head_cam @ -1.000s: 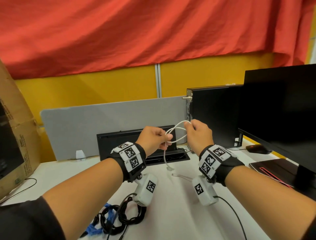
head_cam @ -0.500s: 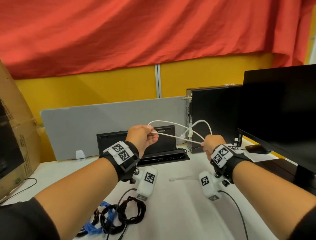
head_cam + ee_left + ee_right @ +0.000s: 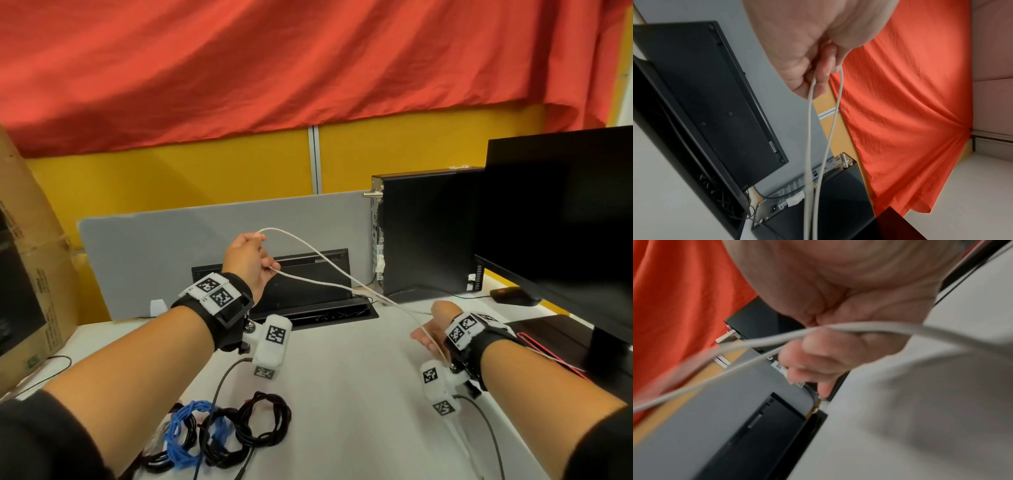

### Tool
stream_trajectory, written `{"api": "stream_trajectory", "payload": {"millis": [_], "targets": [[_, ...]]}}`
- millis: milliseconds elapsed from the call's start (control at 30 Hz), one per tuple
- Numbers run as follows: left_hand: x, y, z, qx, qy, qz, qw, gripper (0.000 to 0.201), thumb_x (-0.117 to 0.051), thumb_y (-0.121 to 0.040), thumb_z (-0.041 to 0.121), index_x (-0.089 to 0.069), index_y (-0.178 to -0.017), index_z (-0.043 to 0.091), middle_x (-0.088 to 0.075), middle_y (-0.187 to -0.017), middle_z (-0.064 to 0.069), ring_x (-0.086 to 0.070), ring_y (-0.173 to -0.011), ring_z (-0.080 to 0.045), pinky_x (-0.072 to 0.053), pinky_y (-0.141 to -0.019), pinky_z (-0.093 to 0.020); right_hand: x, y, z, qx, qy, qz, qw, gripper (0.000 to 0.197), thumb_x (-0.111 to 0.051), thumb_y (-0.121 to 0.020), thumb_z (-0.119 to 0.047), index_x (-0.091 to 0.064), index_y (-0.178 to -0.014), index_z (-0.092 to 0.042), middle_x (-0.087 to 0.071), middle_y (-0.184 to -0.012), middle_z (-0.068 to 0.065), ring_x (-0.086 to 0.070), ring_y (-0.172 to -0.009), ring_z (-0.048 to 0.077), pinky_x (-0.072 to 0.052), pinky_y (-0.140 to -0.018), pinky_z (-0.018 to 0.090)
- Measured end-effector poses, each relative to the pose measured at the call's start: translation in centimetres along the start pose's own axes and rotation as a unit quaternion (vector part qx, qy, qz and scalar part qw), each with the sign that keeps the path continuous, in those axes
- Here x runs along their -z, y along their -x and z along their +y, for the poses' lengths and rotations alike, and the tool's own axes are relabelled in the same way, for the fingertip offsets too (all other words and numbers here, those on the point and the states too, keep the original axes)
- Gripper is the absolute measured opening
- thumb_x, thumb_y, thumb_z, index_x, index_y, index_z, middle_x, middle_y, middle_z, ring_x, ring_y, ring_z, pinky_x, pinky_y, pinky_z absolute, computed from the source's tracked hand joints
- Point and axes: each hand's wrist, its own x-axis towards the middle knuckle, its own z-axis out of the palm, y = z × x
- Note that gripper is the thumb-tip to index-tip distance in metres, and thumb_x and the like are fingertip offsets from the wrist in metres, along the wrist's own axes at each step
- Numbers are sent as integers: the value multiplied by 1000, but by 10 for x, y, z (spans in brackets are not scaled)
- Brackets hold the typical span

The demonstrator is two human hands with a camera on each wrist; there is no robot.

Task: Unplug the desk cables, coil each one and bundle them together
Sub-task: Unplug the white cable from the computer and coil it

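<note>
Left hand (image 3: 247, 261) gripping white cable (image 3: 329, 261), right hand (image 3: 432, 329) curled round it

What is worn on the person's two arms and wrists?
Dark sleeves cover the upper forearms. Each wrist carries a black strap with white square-code tags. A white tagged camera pod hangs beneath each wrist, trailing a thin dark cable.

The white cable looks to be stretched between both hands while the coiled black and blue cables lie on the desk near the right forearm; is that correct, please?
Not quite: the coiled black and blue cables lie near the left forearm, as the head view shows. The rest stands: the white cable is stretched between the left hand and the right hand, above the desk.
</note>
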Motion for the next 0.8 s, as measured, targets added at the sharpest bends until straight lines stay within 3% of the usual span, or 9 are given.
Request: {"api": "stream_trajectory", "payload": {"millis": [100, 200, 267, 333, 400, 467, 533, 667, 800], "targets": [[2, -7, 5, -8, 3, -23, 1000, 18, -38, -103, 16, -52, -94, 14, -30, -57, 2, -32, -46, -9, -40, -52, -26, -5, -3, 7, 3, 42, 9, 999, 49, -36, -98, -26, -61, -79, 11, -57, -48, 16, -43, -36, 23, -37, -38, 22], [-5, -7, 6, -8, -23, -78, 997, 18, -41, -103, 19, -54, -92, 15, -31, -56, 3, -33, -45, -9, -38, -51, -26, -28, 9, -2, 31, 51, 19, 998, 35, -48, -96, -21, -61, -81, 8, -60, -60, 18, -52, -41, 24, -44, -39, 23], [-12, -3, 4, -15, -62, -116, 991, 17, -44, -102, 21, -56, -92, 15, -32, -56, 4, -33, -45, -9, -38, -51, -26, -44, 25, -19, 164, 176, 82, 967, 26, -49, -95, -21, -61, -88, 2, -64, -74, 14, -58, -54, 25, -46, -46, 22], [-22, 2, 2, -28, -111, -150, 982, 17, -47, -101, 22, -59, -92, 15, -33, -55, 6, -33, -46, -9, -37, -50, -25, -59, 45, -41, 329, 276, 118, 895, 21, -45, -94, -18, -61, -90, -5, -65, -89, 12, -60, -76, 29, -53, -68, 32], [-34, 7, 0, -42, -165, -176, 970, 17, -49, -101, 21, -61, -91, 15, -34, -53, 8, -32, -47, -8, -34, -50, -24, -72, 68, -59, 450, 228, 66, 861, 21, -48, -93, -16, -63, -109, -13, -66, -106, 7, -61, -95, 26, -52, -86, 39], [-45, 12, -3, -63, -227, -198, 951, 18, -51, -100, 21, -63, -87, 16, -35, -54, 8, -33, -48, -8, -32, -50, -23, -83, 89, -73, 510, 184, 0, 840, 40, -55, -92, -19, -53, -132, -22, -60, -122, -2, -56, -112, 15, -45, -94, 33], [-52, 14, -1, -96, -279, -213, 931, 19, -54, -98, 20, -63, -82, 18, -38, -56, 5, -34, -50, -9, -31, -50, -23, -89, 102, -87, 552, 201, -21, 809, 40, -58, -93, -30, -54, -133, -25, -61, -117, -7, -56, -107, 7, -45, -91, 28], [-45, 10, 12, -165, -411, -236, 865, 23, -59, -96, 29, -72, -81, 17, -42, -45, 15, -36, -46, -3, -30, -51, -18, -72, 104, -104, 586, 276, 61, 759, 20, -62, -90, -41, -76, -91, -26, -65, -69, -14, -57, -61, 1, -45, -58, 19], [-22, -5, 25, -158, -487, -213, 832, 26, -59, -95, 34, -74, -78, 23, -41, -48, 9, -34, -50, -10, -31, -54, -24, -39, 86, -110, 564, 313, 151, 750, 21, -64, -88, -45, -75, -84, -28, -68, -71, -12, -63, -68, 6, -53, -64, 27]]}}
